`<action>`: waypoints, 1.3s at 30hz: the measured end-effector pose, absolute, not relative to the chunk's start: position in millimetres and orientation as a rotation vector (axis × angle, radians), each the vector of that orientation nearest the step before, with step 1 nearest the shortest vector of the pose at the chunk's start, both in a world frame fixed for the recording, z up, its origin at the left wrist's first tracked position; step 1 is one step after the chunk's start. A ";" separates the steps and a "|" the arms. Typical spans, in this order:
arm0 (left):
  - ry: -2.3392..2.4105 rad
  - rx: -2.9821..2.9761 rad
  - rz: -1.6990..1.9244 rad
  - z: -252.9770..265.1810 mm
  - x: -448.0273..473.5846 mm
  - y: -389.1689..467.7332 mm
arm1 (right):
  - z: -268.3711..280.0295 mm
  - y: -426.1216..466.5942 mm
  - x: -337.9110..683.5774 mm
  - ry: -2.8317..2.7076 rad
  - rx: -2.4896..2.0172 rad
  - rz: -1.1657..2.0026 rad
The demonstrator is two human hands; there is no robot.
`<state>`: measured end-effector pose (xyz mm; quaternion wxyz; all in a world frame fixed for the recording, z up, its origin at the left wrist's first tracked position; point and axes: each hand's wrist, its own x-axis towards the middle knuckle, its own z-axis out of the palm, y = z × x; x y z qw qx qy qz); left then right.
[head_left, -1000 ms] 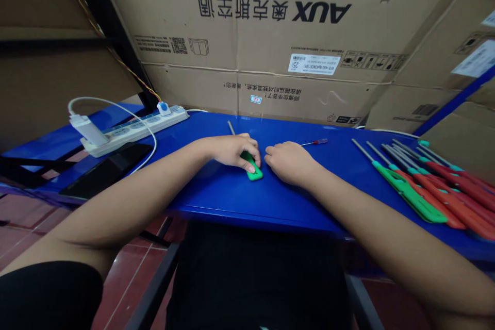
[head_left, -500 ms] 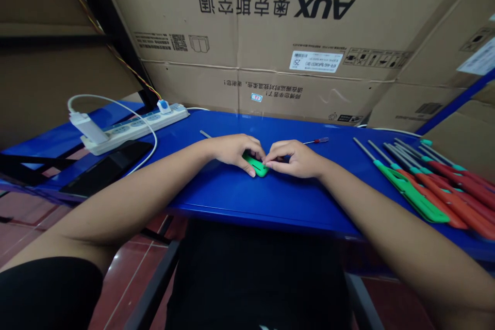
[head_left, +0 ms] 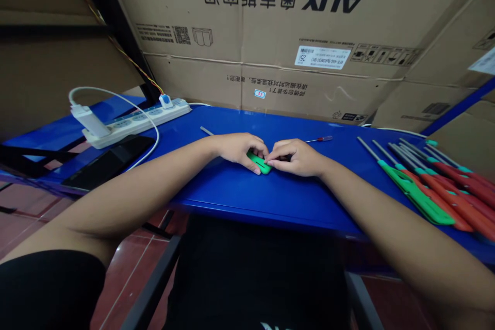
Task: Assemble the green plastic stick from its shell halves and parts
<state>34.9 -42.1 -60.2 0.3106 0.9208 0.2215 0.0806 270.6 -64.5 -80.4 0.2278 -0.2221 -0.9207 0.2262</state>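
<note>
A green long-nosed lighter [head_left: 260, 163] lies on the blue table, its metal tube [head_left: 206, 131] poking out beyond my left wrist. My left hand [head_left: 240, 150] is closed around the lighter's body and covers its middle. At the lighter's rounded near end, my right hand [head_left: 296, 158] has thumb and forefinger pinched together on or just over the green surface. Whatever sits between those fingertips, if anything, is too small to make out. Just behind my right hand lies a small screwdriver [head_left: 325, 138] with a clear reddish handle, partly hidden.
Several red and orange lighters [head_left: 460, 185] with one green lighter [head_left: 419, 193] on top are piled at the right. To the left are a white power strip [head_left: 135, 122], a charger with a looping cable and a black phone [head_left: 108, 162]. Cardboard [head_left: 270, 26] stands behind the table [head_left: 247, 193].
The view has shifted slightly. Both hands keep about the same place on the green lighter, with only small finger movement.
</note>
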 end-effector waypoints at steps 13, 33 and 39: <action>0.615 2.460 0.181 -62.3 33.4 -40.5 | -64.7 -68.8 282.7 -2.599 -0.555 0.498; 0.562 2.531 0.193 -62.0 38.9 -47.6 | -65.2 -75.0 277.6 -2.801 -0.607 0.249; 0.629 2.463 0.181 -67.0 40.7 -45.2 | -59.0 -78.3 276.4 -2.879 -0.639 0.133</action>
